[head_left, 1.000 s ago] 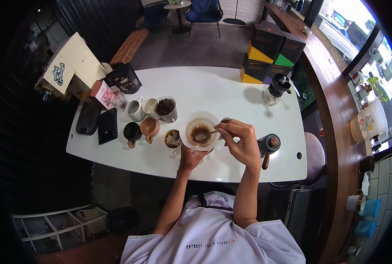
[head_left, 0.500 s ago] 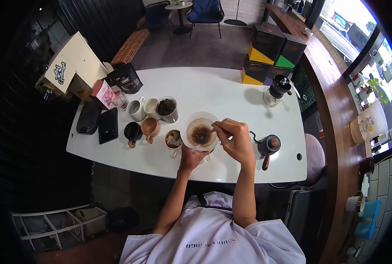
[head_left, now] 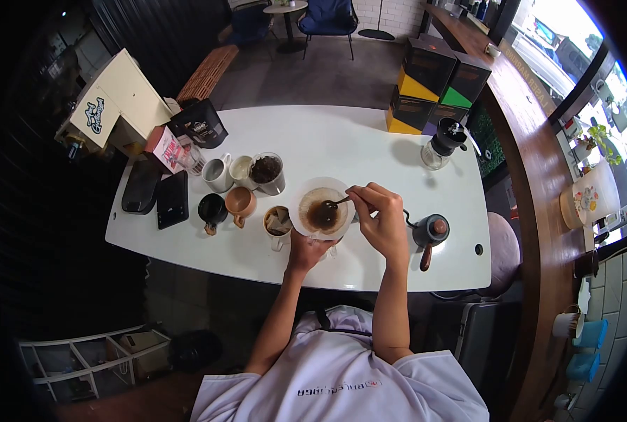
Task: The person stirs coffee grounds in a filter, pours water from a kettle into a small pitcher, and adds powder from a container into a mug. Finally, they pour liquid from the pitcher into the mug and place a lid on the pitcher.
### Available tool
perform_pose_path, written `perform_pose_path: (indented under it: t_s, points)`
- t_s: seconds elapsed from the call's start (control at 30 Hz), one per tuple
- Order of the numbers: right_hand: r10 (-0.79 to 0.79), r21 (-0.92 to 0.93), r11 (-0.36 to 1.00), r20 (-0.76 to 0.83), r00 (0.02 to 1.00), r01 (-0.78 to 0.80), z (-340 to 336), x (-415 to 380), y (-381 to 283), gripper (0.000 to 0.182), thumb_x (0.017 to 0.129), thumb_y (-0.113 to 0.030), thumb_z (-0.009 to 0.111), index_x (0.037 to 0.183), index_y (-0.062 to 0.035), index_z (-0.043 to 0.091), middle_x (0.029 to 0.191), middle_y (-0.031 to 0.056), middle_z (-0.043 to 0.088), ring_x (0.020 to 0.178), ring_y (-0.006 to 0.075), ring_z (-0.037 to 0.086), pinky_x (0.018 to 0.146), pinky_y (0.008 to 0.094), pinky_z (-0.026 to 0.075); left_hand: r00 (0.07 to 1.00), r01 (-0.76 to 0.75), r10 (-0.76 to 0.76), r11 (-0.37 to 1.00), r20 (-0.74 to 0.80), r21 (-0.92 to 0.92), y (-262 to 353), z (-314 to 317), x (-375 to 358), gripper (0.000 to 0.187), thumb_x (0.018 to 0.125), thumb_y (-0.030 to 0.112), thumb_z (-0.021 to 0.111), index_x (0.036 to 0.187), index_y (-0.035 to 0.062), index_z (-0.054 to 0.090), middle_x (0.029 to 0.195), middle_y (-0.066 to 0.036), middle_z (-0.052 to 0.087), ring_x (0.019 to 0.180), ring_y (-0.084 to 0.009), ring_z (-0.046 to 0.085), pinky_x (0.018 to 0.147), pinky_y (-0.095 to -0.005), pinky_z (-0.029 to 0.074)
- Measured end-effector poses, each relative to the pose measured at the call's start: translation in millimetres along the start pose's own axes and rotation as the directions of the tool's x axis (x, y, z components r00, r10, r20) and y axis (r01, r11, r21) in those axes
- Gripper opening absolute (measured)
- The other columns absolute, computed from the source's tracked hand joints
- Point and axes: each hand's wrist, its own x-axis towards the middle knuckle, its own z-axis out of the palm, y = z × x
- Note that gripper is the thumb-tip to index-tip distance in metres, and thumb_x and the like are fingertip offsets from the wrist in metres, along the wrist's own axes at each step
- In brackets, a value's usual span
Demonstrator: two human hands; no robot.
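A coffee dripper with a paper filter and wet brown coffee inside is in front of me. My left hand grips it from below on the near side; some of its fingers are hidden under it. Between the fingertips of my right hand is the handle of a small spoon, whose bowl dips into the wet coffee. Just left of the dripper stands a cup with a drip bag in it. A gooseneck kettle with a wooden handle is to the right of my right hand.
A glass of dark coffee grounds, a white mug, a brown cup and a black cup cluster on the left. A hand grinder stands at the right, before stacked boxes. A black tablet-like slab lies at far left.
The spoon has lifted slightly in the dripper, and its dark bowl now shows above the liquid. My right hand has shifted slightly up; my left hand stays in place.
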Motion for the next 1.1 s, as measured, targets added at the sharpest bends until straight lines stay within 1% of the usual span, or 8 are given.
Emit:
perform_pose_path:
  t_s: [0.17,0.3,0.37,0.57,0.7,0.87,0.97,1.1]
  points:
    - [0.020,-0.077,0.997,0.041,0.999,-0.017,6,-1,11,0.010,0.085,0.001,0.065,0.091,0.0068,0.071,0.065,0.0120,0.062,0.055,0.0138,0.059,0.054,0.0259,0.047,0.997,0.080,-0.081,0.995,-0.003,-0.064,-7,-1,-3,0.061,0.066,0.003,0.087,0.119,-0.0021,0.058,0.115,-0.013,0.065,0.106,-0.0233,0.064,0.094,-0.0375,0.051]
    - [0.098,-0.072,0.993,0.025,0.995,-0.096,4,-1,7,0.011,0.086,-0.001,0.065,0.089,0.0072,0.071,0.057,0.0091,0.058,0.048,0.0099,0.055,0.050,0.0252,0.044,0.998,0.057,-0.057,0.998,0.006,-0.018,-5,-3,-2,0.060,0.066,0.004,0.087,0.118,-0.0023,0.058,0.114,-0.013,0.066,0.104,-0.0234,0.065,0.093,-0.0373,0.052]
    - [0.236,-0.004,0.972,0.040,0.971,-0.236,3,-2,10,0.015,0.083,-0.004,0.063,0.087,0.0088,0.070,0.060,0.0168,0.059,0.049,0.0179,0.057,0.052,0.0322,0.044,1.000,0.017,-0.017,1.000,0.005,-0.015,-3,-2,-2,0.059,0.066,0.004,0.087,0.118,-0.0024,0.058,0.112,-0.013,0.066,0.102,-0.0233,0.066,0.091,-0.0369,0.053]
    - [0.397,0.211,0.894,0.037,0.917,-0.396,2,-2,12,0.019,0.089,-0.005,0.060,0.084,0.0111,0.070,0.051,0.0078,0.060,0.043,0.0100,0.056,0.044,0.0257,0.044,0.999,0.038,-0.037,0.998,-0.008,0.043,8,-1,0,0.056,0.067,0.004,0.087,0.115,-0.0022,0.059,0.111,-0.012,0.067,0.100,-0.0229,0.067,0.090,-0.0362,0.053]
    - [0.394,0.286,0.878,0.024,0.919,-0.384,3,-3,15,0.019,0.093,-0.005,0.059,0.087,0.0107,0.069,0.058,0.0052,0.058,0.044,0.0074,0.053,0.040,0.0229,0.044,0.999,0.034,-0.034,0.998,-0.001,0.052,8,-1,0,0.057,0.067,0.005,0.087,0.116,-0.0021,0.059,0.111,-0.012,0.067,0.100,-0.0225,0.067,0.089,-0.0362,0.054]
    - [0.344,0.294,0.898,-0.007,0.939,-0.327,-2,-5,10,0.020,0.096,-0.006,0.059,0.090,0.0094,0.070,0.064,0.0052,0.061,0.051,0.0063,0.055,0.045,0.0213,0.046,0.999,-0.051,0.047,0.979,0.022,0.195,13,-2,2,0.059,0.066,0.006,0.089,0.117,-0.0020,0.059,0.113,-0.012,0.067,0.101,-0.0225,0.067,0.091,-0.0369,0.053]
    - [0.283,0.304,0.912,0.014,0.959,-0.274,-7,-7,3,0.016,0.095,-0.004,0.061,0.095,0.0079,0.071,0.069,0.0060,0.063,0.056,0.0065,0.056,0.049,0.0208,0.048,0.999,0.027,-0.026,0.999,-0.025,0.040,15,1,1,0.060,0.066,0.006,0.089,0.117,-0.0016,0.059,0.114,-0.012,0.066,0.102,-0.0234,0.067,0.092,-0.0374,0.053]
    - [0.171,0.276,0.945,0.041,0.984,-0.176,-13,-10,-2,0.013,0.093,0.000,0.062,0.098,0.0073,0.072,0.077,0.0078,0.066,0.060,0.0076,0.059,0.051,0.0217,0.050,1.000,-0.022,0.023,0.994,-0.011,0.110,5,0,1,0.059,0.067,0.005,0.088,0.117,-0.0012,0.059,0.115,-0.012,0.066,0.102,-0.0235,0.067,0.091,-0.0373,0.053]
